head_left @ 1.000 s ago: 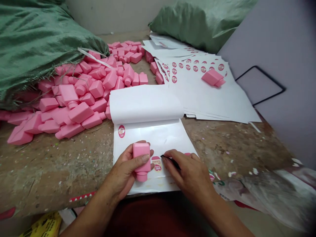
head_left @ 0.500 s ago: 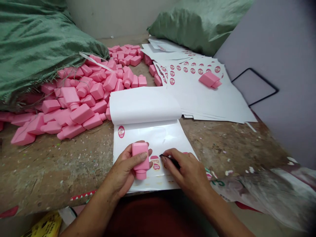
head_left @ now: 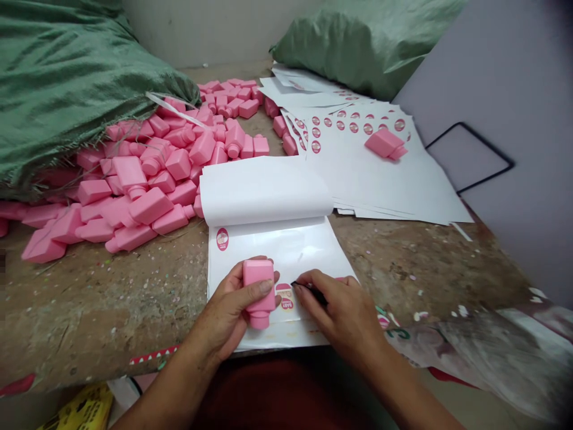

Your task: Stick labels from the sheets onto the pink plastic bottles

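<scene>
Bottle (head_left: 258, 270) unmoved within left grip (head_left: 231, 304)

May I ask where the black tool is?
In the head view, the black tool is in the right hand, right of the pink bottle in the left hand.

The left hand (head_left: 233, 306) and right hand (head_left: 338, 307) are bare, with slim fingers (head_left: 308, 295). The left forearm (head_left: 179, 373) and right forearm (head_left: 385, 367) are bare too, as far as the near edge of the view. Between them, at the near side, shows dark red, seemingly plain clothing (head_left: 268, 391), sinking into shadow towards the right; its cut is too blurred to tell.
</scene>
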The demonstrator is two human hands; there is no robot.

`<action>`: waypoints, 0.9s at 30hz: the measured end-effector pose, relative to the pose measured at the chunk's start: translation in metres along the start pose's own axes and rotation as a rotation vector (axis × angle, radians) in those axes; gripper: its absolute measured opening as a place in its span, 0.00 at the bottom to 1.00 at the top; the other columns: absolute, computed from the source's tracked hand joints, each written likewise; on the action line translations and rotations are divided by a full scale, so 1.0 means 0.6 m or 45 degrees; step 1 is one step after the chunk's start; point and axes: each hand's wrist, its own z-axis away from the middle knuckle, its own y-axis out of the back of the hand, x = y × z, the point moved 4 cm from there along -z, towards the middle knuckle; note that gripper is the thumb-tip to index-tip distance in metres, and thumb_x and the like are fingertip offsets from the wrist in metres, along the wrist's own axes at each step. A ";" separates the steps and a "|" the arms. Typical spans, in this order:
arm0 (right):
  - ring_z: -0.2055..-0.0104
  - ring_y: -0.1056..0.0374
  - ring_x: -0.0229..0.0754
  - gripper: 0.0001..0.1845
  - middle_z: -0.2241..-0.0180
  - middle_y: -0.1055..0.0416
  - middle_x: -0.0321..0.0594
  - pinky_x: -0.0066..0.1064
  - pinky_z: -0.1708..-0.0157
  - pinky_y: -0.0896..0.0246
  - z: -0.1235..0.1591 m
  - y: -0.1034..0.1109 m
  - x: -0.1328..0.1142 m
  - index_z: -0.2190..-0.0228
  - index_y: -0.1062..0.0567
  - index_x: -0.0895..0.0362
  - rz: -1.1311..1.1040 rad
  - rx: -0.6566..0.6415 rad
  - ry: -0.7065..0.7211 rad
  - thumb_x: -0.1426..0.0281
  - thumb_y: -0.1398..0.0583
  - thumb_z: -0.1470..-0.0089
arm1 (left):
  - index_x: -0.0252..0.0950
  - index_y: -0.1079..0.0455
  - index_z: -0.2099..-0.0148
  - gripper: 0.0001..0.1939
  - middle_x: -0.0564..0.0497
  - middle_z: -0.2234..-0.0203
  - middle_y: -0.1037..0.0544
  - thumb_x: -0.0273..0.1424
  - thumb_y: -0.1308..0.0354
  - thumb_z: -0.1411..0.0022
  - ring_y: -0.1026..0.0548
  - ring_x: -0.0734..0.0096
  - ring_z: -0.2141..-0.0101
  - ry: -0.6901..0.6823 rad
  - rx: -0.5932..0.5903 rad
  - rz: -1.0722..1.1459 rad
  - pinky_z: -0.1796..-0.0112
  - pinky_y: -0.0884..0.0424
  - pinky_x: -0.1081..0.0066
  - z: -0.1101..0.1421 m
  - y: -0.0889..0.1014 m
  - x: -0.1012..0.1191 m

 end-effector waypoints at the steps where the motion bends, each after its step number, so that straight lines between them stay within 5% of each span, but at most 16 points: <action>1: 0.76 0.36 0.41 0.11 0.74 0.24 0.34 0.33 0.70 0.50 -0.001 0.001 0.002 0.68 0.27 0.54 -0.032 -0.006 -0.009 0.67 0.48 0.37 | 0.36 0.27 0.53 0.24 0.43 0.49 0.25 0.28 0.28 0.55 0.30 0.50 0.44 0.001 0.005 0.004 0.41 0.39 0.47 0.000 0.000 0.000; 9: 0.75 0.34 0.43 0.13 0.68 0.22 0.36 0.34 0.69 0.49 0.016 0.004 0.000 0.63 0.26 0.55 -0.038 0.059 0.049 0.67 0.49 0.35 | 0.35 0.30 0.49 0.21 0.40 0.48 0.24 0.25 0.33 0.46 0.26 0.55 0.46 -0.008 0.027 0.149 0.47 0.28 0.56 0.001 0.003 0.003; 17: 0.79 0.42 0.43 0.15 0.76 0.25 0.35 0.34 0.71 0.54 0.014 0.004 -0.015 0.68 0.26 0.55 0.135 0.170 0.045 0.68 0.50 0.35 | 0.34 0.31 0.47 0.22 0.40 0.47 0.24 0.24 0.35 0.44 0.26 0.55 0.46 -0.028 0.035 0.167 0.45 0.30 0.55 -0.001 0.005 0.002; 27: 0.77 0.37 0.42 0.14 0.72 0.23 0.36 0.35 0.69 0.50 0.005 0.000 -0.012 0.67 0.26 0.56 0.076 0.125 0.089 0.68 0.49 0.35 | 0.34 0.30 0.49 0.22 0.41 0.48 0.23 0.24 0.33 0.47 0.26 0.55 0.47 -0.013 0.033 0.160 0.44 0.31 0.54 0.000 0.003 0.001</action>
